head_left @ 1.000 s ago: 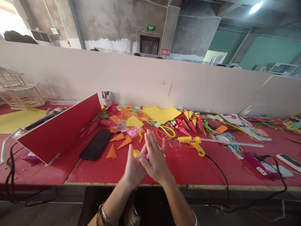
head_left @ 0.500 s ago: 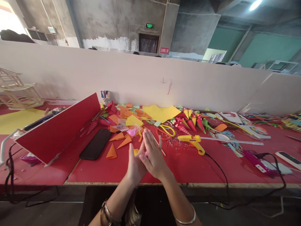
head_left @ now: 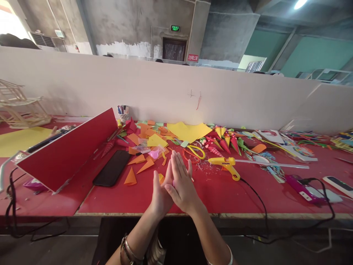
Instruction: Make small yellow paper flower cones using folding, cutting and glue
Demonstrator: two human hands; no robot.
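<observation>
My left hand [head_left: 160,197] and my right hand [head_left: 183,186] are pressed palm to palm above the front of the red table, fingers straight and pointing away from me. A bit of pink clay [head_left: 174,182] shows between the palms; most of it is hidden. Just behind my left thumb lies a small yellow-orange piece [head_left: 161,179], partly covered by the hand. Left of the hands are orange paper cones [head_left: 130,177] and a larger pink lump [head_left: 154,153] by clear plastic. Beyond my fingertips rest yellow-handled scissors [head_left: 196,151].
A yellow glue gun [head_left: 224,162] with a long clear stick lies to the right, its cord hanging over the edge. A black phone [head_left: 112,168] and a standing red board [head_left: 71,151] are left. Red and yellow cones [head_left: 224,143] and yellow paper [head_left: 190,132] lie farther back.
My hands stay pressed together and have shifted slightly to the right, with the right hand sliding a little against the left. The things on the table have not moved.
</observation>
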